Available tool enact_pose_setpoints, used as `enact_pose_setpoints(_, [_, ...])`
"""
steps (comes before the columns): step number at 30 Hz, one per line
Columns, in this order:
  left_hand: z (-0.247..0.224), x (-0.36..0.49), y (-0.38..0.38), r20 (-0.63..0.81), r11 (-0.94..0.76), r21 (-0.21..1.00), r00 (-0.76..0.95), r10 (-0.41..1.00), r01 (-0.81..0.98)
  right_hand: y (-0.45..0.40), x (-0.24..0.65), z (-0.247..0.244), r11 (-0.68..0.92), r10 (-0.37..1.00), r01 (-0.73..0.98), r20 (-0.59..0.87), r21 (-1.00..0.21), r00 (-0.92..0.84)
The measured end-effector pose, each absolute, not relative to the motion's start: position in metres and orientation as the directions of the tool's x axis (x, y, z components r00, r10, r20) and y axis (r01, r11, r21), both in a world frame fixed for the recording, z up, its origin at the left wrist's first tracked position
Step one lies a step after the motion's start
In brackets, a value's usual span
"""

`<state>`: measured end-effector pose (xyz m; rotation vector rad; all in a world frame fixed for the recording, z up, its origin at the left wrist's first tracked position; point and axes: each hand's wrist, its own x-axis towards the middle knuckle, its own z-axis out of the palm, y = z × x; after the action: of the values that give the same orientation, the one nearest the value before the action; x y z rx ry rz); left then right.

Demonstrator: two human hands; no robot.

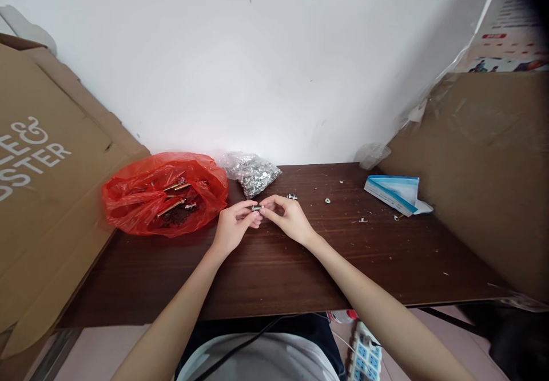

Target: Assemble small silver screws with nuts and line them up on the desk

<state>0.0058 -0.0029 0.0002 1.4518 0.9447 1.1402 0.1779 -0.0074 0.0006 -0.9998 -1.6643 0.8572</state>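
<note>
Between my two hands is a small, shiny metal cylinder-shaped part (257, 208), held level above the table; its exact kind is too small to tell. My left hand (235, 223) pinches its left end between thumb and fingers. At the other end, the thumb and forefinger of my right hand (287, 216) close on it. Just behind my right hand lies a similar small metal piece (292, 197). A clear bag of small silvery metal parts (256, 176) rests against the wall, beyond my hands.
An open red plastic bag (128, 198) with brass-coloured rods and dark small pieces sits at left. On the right lie a blue-and-white packet (392, 192), a small ring (327, 201) and scraps. Cardboard (64, 181) flanks the brown table (274, 289); a power strip (365, 355) is below.
</note>
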Motion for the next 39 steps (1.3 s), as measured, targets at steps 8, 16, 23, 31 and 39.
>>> enact_pose_setpoints(8, [0.0023,0.0069,-0.0041,0.186,-0.193,0.981,0.243,0.952,0.003,-0.0087,0.1775,-0.0004,0.488,0.866,0.135,0.459,-0.862,-0.199])
enact_pose_setpoints(16, [0.0016,0.0069,-0.0038,0.202,-0.209,0.978,0.241,0.949,0.005,-0.0076,0.1772,-0.0025,0.521,0.852,0.144,0.501,-0.841,-0.155])
enact_pose_setpoints(23, [0.0037,0.0077,-0.0032,0.172,-0.167,0.985,0.236,0.956,-0.041,-0.0075,0.1777,-0.0020,0.544,0.839,0.144,0.528,-0.827,-0.134])
enact_pose_setpoints(31, [0.0054,0.0063,-0.0017,0.124,-0.107,0.990,0.216,0.968,-0.092,-0.0086,0.1779,-0.0013,0.548,0.836,0.163,0.532,-0.820,-0.137])
enact_pose_setpoints(39, [0.0054,0.0068,-0.0019,0.135,-0.115,0.987,0.183,0.974,-0.111,-0.0086,0.1784,0.0015,0.523,0.852,0.249,0.505,-0.815,-0.137])
